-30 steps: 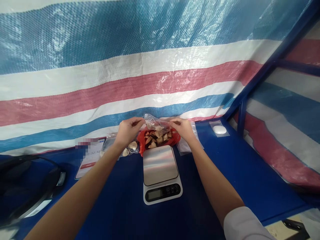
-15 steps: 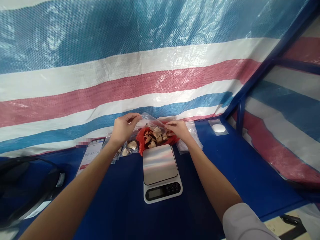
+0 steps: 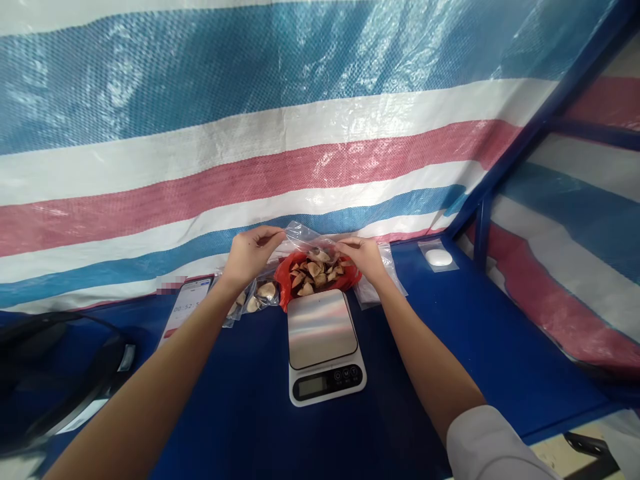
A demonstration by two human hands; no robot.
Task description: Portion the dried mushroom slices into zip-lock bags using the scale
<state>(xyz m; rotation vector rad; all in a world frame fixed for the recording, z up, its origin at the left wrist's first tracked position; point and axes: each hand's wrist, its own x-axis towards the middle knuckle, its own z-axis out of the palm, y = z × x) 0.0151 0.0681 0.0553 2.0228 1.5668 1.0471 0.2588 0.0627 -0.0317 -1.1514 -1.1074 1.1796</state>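
Note:
A clear plastic bag (image 3: 306, 235) is stretched between my hands above a red plastic bag (image 3: 284, 280). My left hand (image 3: 253, 252) pinches the clear bag's left end, and my right hand (image 3: 364, 257) pinches its right end. Inside the open red bag lie several brownish dried slices (image 3: 316, 272), their exact kind unclear. Directly in front of it, a white kitchen scale (image 3: 324, 333) has a bare metal plate and a dark display. Left of the red bag are small clear bags with pale pieces (image 3: 263, 295) in them.
A phone (image 3: 189, 303) showing a timer lies at the left, partly behind my forearm. Black headgear with a strap (image 3: 100, 373) sits further left. More clear bags (image 3: 369, 293) lie under my right wrist. A white oval object (image 3: 439, 257) rests on clear plastic at the right. Striped sheeting (image 3: 300, 153) rises behind.
The clear bag has lifted slightly and spread a little between my hands, so more of the brownish slices show. Both hands keep their pinch; the view has shifted slightly.

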